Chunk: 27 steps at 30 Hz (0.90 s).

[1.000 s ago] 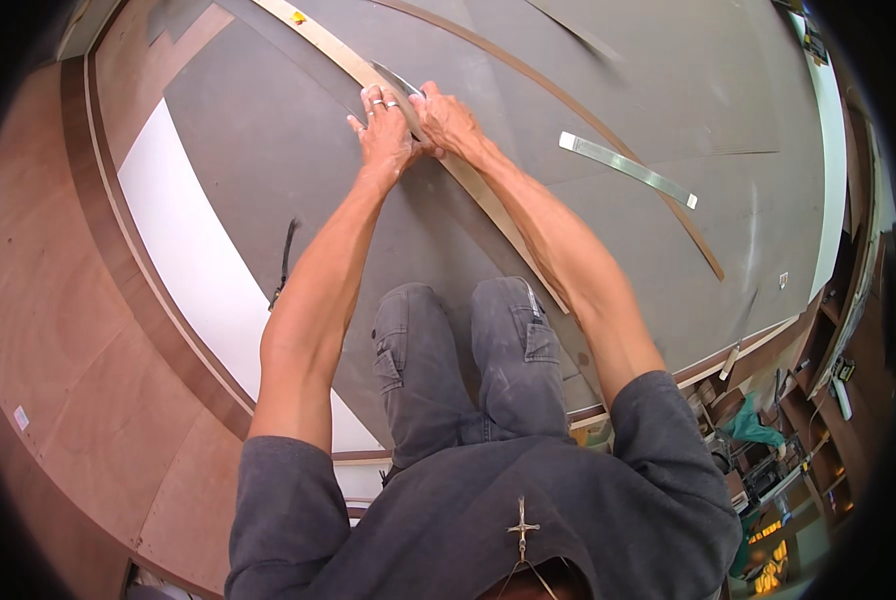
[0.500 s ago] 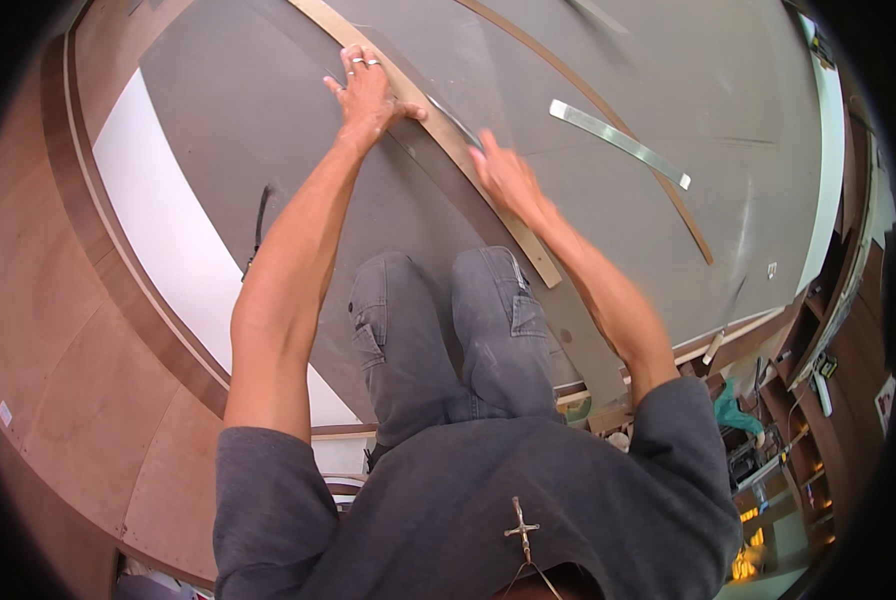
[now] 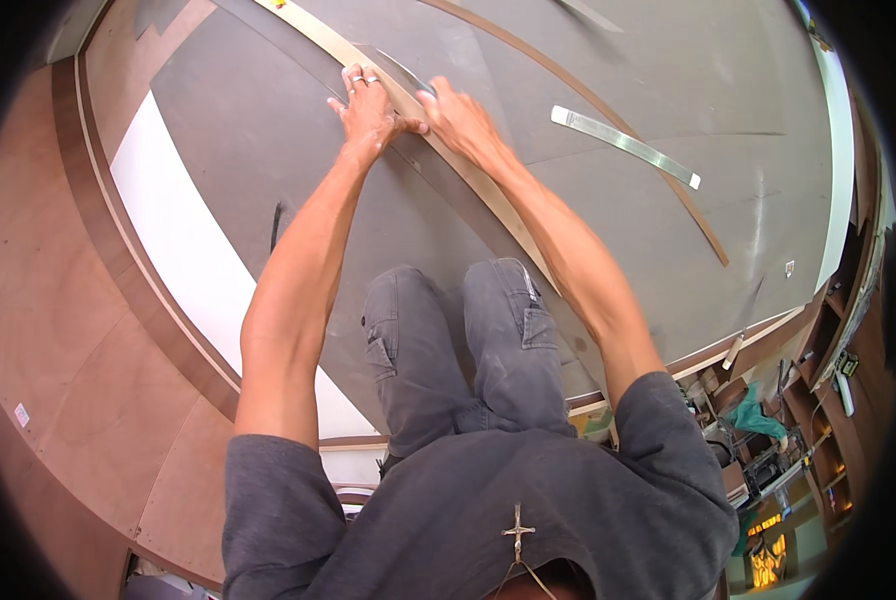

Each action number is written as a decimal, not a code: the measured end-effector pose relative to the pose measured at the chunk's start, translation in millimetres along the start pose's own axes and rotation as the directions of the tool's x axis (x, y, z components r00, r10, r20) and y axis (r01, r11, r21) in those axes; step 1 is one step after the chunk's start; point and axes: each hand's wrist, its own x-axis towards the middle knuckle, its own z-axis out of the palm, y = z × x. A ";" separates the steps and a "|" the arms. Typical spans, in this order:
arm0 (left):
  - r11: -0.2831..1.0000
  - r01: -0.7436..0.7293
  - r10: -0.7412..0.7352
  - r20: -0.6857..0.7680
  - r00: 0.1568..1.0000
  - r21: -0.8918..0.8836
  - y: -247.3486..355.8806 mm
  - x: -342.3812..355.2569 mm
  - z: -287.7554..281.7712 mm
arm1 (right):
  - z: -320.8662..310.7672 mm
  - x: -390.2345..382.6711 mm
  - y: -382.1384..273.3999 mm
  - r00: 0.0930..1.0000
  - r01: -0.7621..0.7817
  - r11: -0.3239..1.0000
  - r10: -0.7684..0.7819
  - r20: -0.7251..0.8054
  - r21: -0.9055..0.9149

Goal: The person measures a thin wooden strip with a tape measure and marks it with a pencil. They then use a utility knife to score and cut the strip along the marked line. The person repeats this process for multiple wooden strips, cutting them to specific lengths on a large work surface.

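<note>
Both hands press down side by side on a long, pale wooden strip (image 3: 468, 165) that curves across a large grey sheet (image 3: 268, 130) on the floor. The left hand (image 3: 368, 105) lies flat on the strip's near edge, its fingers (image 3: 353, 78) stretched forward and slightly spread, with rings on two of them. The right hand (image 3: 463, 118) sits just beside it, touching or nearly touching at the thumbs, fingers curled over the strip's far edge; whether they pinch something thin there cannot be told, as a dark, narrow blade-like shape (image 3: 403, 68) runs off from the fingertips and is too slim to make out.

The strip carries on past the fingers toward the top left, and back the other way beside the person's bent knees (image 3: 458, 320) in grey trousers. Beyond the right fingers, well apart, lies a straight metal ruler (image 3: 623, 145), and past that a thin brown curved strip (image 3: 618, 125). Left of the left fingers, a white panel (image 3: 183, 240) shows beside the grey sheet, bordered by brown plywood flooring (image 3: 58, 330). A small dark tool (image 3: 276, 222) rests on the grey sheet near the left forearm.
</note>
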 end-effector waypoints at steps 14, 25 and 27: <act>0.998 0.019 -0.018 0.003 1.000 -0.061 -7.3 -1.0 1.6 | 28.1 67.0 -26.7 0.998 -0.012 0.999 0.008 0.063 0.053; 0.999 -0.020 0.017 -0.046 0.999 -0.049 -3.0 3.9 14.3 | 21.0 42.1 -2.8 0.995 0.097 0.991 -0.098 0.000 -0.088; 0.999 -0.013 0.012 -0.044 0.999 -0.044 -6.3 1.8 12.7 | 11.2 1.1 15.6 0.993 0.112 0.991 -0.110 0.028 -0.071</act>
